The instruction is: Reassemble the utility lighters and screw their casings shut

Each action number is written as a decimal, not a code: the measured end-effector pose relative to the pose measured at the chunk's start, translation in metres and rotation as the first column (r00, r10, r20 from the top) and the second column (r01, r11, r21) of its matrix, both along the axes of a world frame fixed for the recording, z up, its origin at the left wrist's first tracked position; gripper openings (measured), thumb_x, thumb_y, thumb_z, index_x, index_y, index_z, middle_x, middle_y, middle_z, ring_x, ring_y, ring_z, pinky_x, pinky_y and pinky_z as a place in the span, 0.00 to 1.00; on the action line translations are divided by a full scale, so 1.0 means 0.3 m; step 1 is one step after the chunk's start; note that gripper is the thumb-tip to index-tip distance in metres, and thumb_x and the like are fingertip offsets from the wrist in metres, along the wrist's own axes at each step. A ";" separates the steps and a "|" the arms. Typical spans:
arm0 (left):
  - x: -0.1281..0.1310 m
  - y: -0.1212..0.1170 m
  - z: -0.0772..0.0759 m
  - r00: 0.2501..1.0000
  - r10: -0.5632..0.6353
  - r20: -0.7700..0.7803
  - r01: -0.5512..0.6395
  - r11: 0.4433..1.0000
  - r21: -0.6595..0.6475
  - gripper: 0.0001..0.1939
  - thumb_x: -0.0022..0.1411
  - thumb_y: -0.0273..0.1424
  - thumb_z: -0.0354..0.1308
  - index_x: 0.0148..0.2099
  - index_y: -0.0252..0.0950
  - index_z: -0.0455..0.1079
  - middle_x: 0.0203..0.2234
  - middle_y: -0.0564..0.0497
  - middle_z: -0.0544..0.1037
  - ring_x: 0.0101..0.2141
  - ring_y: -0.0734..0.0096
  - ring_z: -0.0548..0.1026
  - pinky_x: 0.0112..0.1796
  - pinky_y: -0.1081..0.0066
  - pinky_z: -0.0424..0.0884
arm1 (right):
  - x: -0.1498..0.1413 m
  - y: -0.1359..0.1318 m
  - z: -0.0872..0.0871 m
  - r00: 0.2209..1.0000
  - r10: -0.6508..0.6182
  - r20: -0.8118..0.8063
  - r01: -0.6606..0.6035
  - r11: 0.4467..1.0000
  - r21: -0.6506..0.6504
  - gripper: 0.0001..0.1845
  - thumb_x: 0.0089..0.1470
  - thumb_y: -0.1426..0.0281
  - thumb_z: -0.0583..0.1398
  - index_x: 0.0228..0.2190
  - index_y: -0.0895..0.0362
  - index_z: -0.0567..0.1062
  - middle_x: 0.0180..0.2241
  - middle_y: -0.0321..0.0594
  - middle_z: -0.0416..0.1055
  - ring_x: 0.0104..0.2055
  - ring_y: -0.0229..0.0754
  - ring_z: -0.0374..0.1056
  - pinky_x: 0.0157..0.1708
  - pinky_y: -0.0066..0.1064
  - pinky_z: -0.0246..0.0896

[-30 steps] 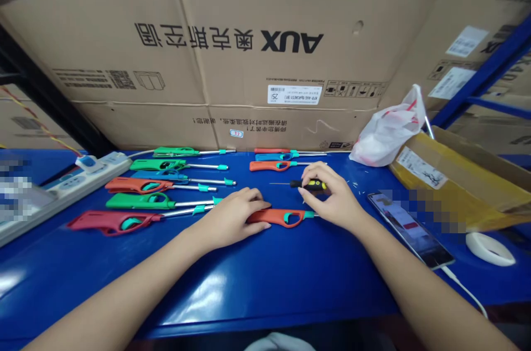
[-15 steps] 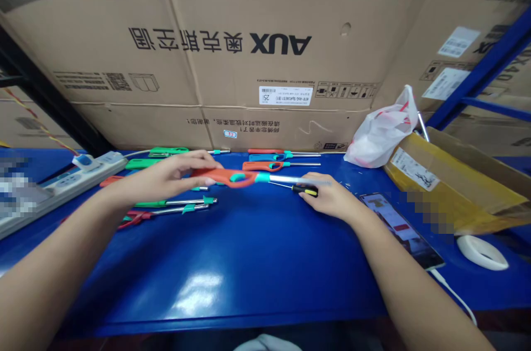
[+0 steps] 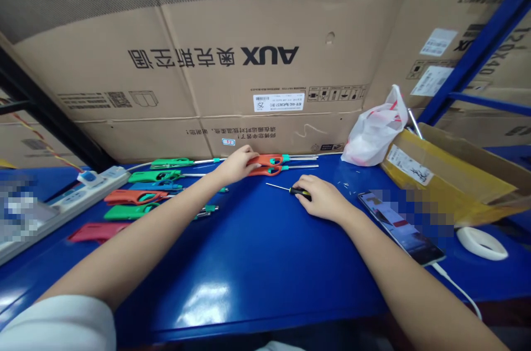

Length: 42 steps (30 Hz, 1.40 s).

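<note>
My left hand (image 3: 239,165) reaches to the back of the blue table, fingers closed round the rear of an orange long-nosed lighter (image 3: 270,160). That lighter lies over the small group by the cardboard, its metal tube pointing right. Just in front of it is another orange lighter (image 3: 270,171), partly covered by my fingers. My right hand (image 3: 326,197) rests on the table, closed on a black and yellow screwdriver (image 3: 299,193) whose thin shaft points left. More lighters lie in a row at left, among them a green lighter (image 3: 154,176) and a red lighter (image 3: 97,232), partly behind my left forearm.
A large cardboard sheet (image 3: 199,85) stands along the back. At right are a white plastic bag (image 3: 371,135), an open yellow-taped box (image 3: 448,174), a phone (image 3: 400,229) with a cable and a white ring (image 3: 482,243). A power strip (image 3: 62,207) lies at left.
My left hand has carried the orange lighter right and back, down onto the lighters by the cardboard. My right hand has let go of its tube and keeps the screwdriver. The view has shifted slightly.
</note>
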<state>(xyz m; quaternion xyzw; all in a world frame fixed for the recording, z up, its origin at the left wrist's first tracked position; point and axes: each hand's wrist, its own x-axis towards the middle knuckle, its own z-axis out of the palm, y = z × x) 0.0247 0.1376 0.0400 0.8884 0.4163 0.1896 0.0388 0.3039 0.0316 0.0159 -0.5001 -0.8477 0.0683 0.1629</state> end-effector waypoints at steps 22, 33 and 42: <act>-0.015 -0.029 -0.101 0.998 -0.041 -0.037 0.043 0.997 0.065 0.22 0.69 0.39 0.56 0.62 0.38 0.71 0.53 0.40 0.74 0.54 0.52 0.72 0.55 0.56 0.69 | 0.017 0.042 -0.008 0.951 -0.287 0.117 0.283 0.958 0.048 0.15 0.65 0.72 0.56 0.49 0.56 0.79 0.50 0.48 0.75 0.53 0.53 0.68 0.50 0.42 0.62; 0.041 -0.013 -0.102 0.995 0.065 -0.074 -0.058 0.994 0.092 0.22 0.69 0.39 0.58 0.62 0.38 0.72 0.53 0.40 0.76 0.55 0.50 0.72 0.56 0.55 0.70 | 0.022 0.045 -0.012 0.940 -0.325 0.104 0.324 0.946 0.030 0.15 0.65 0.72 0.56 0.49 0.55 0.78 0.51 0.46 0.75 0.55 0.53 0.68 0.50 0.40 0.62; 0.041 -0.038 -0.106 0.991 0.121 -0.053 -0.112 0.983 0.146 0.24 0.71 0.41 0.55 0.64 0.40 0.70 0.53 0.41 0.75 0.55 0.51 0.73 0.54 0.58 0.72 | 0.025 0.048 -0.015 0.941 -0.323 0.099 0.323 0.946 0.016 0.15 0.65 0.72 0.56 0.50 0.55 0.78 0.51 0.46 0.74 0.56 0.54 0.68 0.52 0.43 0.63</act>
